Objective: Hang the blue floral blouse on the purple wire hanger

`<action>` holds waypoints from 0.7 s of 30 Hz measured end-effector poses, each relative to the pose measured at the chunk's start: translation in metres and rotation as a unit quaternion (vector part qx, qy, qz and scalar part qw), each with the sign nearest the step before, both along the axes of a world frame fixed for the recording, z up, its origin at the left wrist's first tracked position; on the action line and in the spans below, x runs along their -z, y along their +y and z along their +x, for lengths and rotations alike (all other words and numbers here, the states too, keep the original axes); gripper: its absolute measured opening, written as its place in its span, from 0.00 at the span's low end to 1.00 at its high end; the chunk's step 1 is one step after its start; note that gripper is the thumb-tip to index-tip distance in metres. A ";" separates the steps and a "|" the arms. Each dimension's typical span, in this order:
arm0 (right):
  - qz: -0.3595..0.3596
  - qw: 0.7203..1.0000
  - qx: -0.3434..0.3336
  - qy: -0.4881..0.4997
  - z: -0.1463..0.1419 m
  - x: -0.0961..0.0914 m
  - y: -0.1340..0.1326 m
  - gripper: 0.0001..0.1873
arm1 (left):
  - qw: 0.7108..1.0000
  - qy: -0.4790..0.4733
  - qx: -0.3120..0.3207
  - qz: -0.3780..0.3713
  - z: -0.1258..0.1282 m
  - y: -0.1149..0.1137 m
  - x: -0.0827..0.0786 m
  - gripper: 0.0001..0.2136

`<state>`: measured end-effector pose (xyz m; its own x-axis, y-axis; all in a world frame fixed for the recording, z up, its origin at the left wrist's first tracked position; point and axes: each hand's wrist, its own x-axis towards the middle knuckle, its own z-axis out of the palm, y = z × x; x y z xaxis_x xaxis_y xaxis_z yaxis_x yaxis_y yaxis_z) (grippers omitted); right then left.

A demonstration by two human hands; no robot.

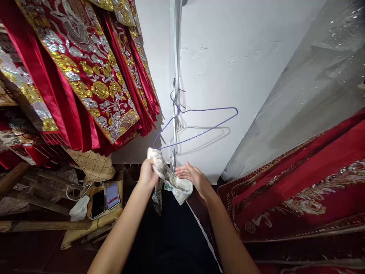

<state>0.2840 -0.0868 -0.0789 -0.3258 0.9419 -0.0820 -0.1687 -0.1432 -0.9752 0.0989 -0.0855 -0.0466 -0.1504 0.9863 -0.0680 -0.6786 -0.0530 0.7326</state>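
Note:
A crumpled white cloth [178, 184] with a dark floral print hangs in front of me. My left hand [147, 174] is closed around its upper left part, close below the lower left corner of a purple wire hanger [199, 109]. The hanger is at a hook on the wall, tilted, with its right end higher. My right hand [194, 177] has its fingers stretched out and apart from the thumb, at the right side of the cloth. Whether its fingertips touch the cloth I cannot tell.
Red garments with gold and silver sequins [99, 87] hang at the left. A sheer grey-white covering [279, 102] and red embroidered garments [313, 190] fill the right. Two phones [98, 203] lie on a wooden stool [121, 179] beside a white cable and a crumpled tissue [80, 208].

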 end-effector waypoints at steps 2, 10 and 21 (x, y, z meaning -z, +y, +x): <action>-0.015 0.998 -0.050 0.029 -0.019 -0.018 -0.004 0.33 | 0.990 0.132 0.036 0.040 0.014 -0.029 -0.015 0.03; -0.034 0.989 0.011 0.143 -0.034 -0.072 -0.013 0.16 | 0.725 0.609 0.029 0.318 0.012 -0.091 -0.083 0.10; 0.264 0.935 -0.053 -0.232 0.011 -0.122 0.010 0.09 | 0.598 0.772 0.166 0.137 -0.041 -0.043 -0.017 0.26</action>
